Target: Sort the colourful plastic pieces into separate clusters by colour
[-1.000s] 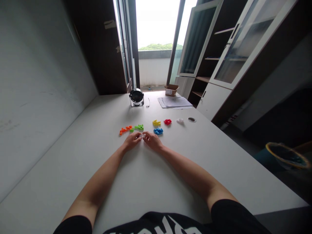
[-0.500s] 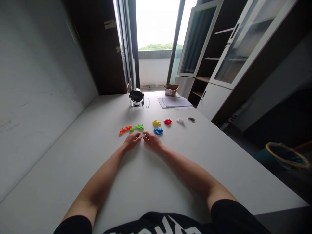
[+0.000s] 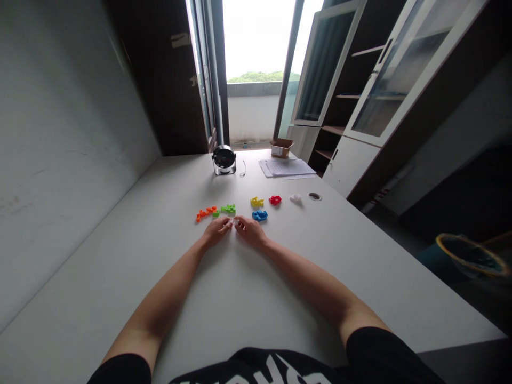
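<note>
Between my fingertips is a small whitish, see-through plastic piece [image 3: 233, 222], mostly covered by the fingers. My left hand [image 3: 216, 230] pinches it from the left, and my right hand [image 3: 249, 229] grips it from the right. Just beyond my left hand lie green plastic pieces [image 3: 228, 208] and orange plastic pieces [image 3: 201, 215]. A blue plastic piece [image 3: 260, 215] rests close to my right hand. Behind it are a yellow piece [image 3: 256, 201] and a red piece [image 3: 275, 200]. Another whitish clear piece [image 3: 295, 198] lies farther right.
A round black device on a stand [image 3: 224, 160] is at the back of the white table [image 3: 240, 298]. Papers [image 3: 290, 167] and an open cardboard box [image 3: 282, 148] lie at the back right. A round cable hole [image 3: 314, 197] is near the right edge. A wall [image 3: 72, 149] borders the left.
</note>
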Available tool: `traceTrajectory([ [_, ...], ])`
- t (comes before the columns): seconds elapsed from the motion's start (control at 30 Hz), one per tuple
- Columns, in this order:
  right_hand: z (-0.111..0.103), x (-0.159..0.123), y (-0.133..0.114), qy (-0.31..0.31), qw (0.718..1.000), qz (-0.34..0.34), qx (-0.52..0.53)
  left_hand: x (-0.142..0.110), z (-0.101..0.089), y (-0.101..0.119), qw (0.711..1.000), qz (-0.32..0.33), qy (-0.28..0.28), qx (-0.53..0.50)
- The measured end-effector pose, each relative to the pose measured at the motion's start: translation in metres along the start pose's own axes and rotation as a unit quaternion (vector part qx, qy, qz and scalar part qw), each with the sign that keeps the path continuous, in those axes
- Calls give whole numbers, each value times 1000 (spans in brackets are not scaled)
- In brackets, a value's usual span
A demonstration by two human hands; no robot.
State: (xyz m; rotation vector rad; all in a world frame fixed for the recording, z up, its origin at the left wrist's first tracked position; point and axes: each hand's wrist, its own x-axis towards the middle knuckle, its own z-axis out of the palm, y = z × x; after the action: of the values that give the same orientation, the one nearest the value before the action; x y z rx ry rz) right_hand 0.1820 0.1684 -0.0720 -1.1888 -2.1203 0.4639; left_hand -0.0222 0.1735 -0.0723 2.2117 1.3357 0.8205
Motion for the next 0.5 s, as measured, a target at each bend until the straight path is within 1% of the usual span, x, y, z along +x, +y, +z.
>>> traceTrajectory([
  [0.3, 1, 0, 2, -4, 1000, -10, 10, 0, 0, 1, 1000, 4, 1, -3],
  [0.5, 0, 0, 1, -7, 1000, -4, 14, 0, 0, 0, 1000, 3, 3, -4],
])
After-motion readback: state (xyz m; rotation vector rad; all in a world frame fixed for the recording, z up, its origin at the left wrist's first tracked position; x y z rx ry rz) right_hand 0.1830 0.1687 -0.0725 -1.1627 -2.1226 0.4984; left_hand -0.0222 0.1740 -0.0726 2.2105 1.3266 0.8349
